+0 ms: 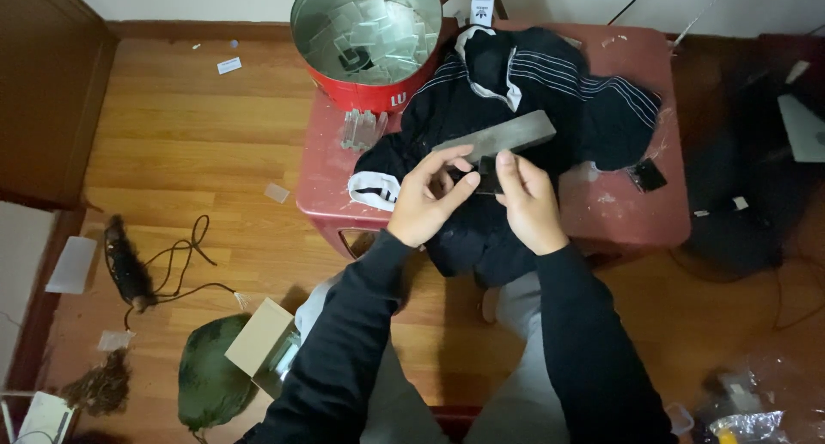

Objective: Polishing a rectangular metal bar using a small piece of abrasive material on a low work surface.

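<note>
My left hand and my right hand meet over a small red table. Together they pinch a small black object between their fingertips. Just behind the fingers lies a long grey rectangular bar, resting on a black jacket with white stripes spread over the table. A small black square piece lies on the table to the right of my right hand.
A round red tin holding several clear plastic packets stands at the table's back left, with a clear plastic piece beside it. On the wooden floor at left lie a black cable, a green bundle and a cardboard box.
</note>
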